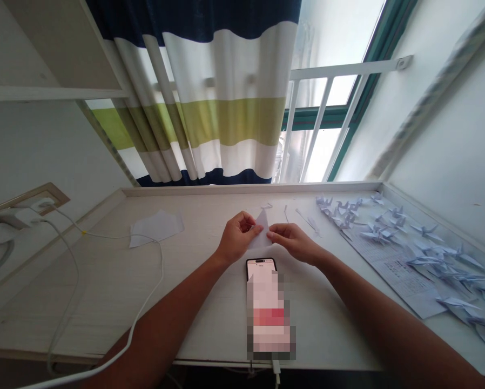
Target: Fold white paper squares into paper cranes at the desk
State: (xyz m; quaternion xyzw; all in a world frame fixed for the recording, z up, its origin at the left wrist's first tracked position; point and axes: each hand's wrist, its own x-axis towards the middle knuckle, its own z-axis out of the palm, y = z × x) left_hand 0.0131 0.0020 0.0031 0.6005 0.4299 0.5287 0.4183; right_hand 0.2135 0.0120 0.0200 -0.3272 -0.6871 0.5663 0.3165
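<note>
Between my hands, just above the desk, is a small folded piece of white paper [262, 233] with a pointed top. My left hand [239, 235] pinches its left edge between thumb and fingers. On the opposite edge, my right hand [291, 241] grips the paper with thumb and fingertips. A phone [267, 308] lies face up right below the hands, its screen lit and mostly blurred out. Thin paper strips [307, 219] lie beyond my right hand. Off to the left rest some flat white paper sheets [156, 228].
Many folded paper cranes [382, 232] cover the right side, some on a printed sheet [392, 275]. A white cable [160, 270] runs from the wall socket [27, 208] across the left of the desk [210, 324]. A raised ledge [226, 189] borders the back, below the curtain [226, 81].
</note>
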